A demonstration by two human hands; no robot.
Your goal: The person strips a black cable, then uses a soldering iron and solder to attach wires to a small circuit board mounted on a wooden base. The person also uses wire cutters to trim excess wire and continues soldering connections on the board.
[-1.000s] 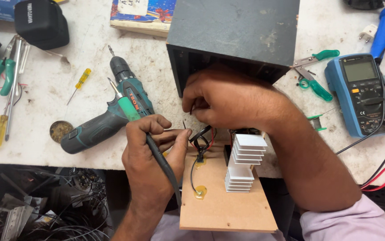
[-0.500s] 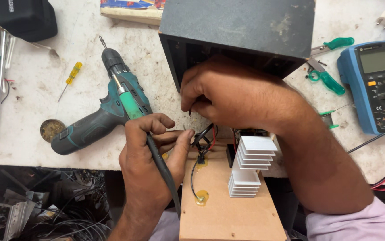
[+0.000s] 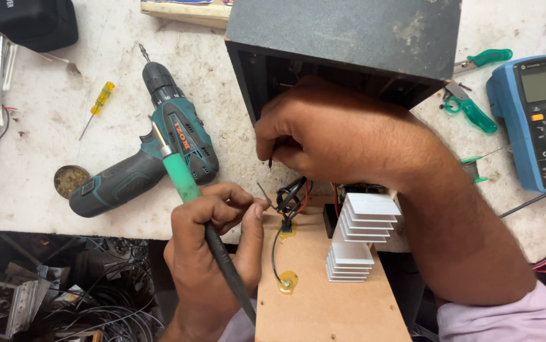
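Your left hand [image 3: 213, 244], lower centre of the frame, has its grip clenched around a green-handled soldering iron [image 3: 187, 190], tip pointing to the upper left. Your right hand [image 3: 323, 133], at centre, pinches a thin wire [image 3: 270, 162] just in front of the open black enclosure [image 3: 349, 38]. Black and red wires [image 3: 292, 196] bunch between both hands on the wooden board [image 3: 323, 297], beside the white heat sink [image 3: 358, 237]. A cordless drill [image 3: 152, 158] lies on the table [image 3: 38, 158] at left.
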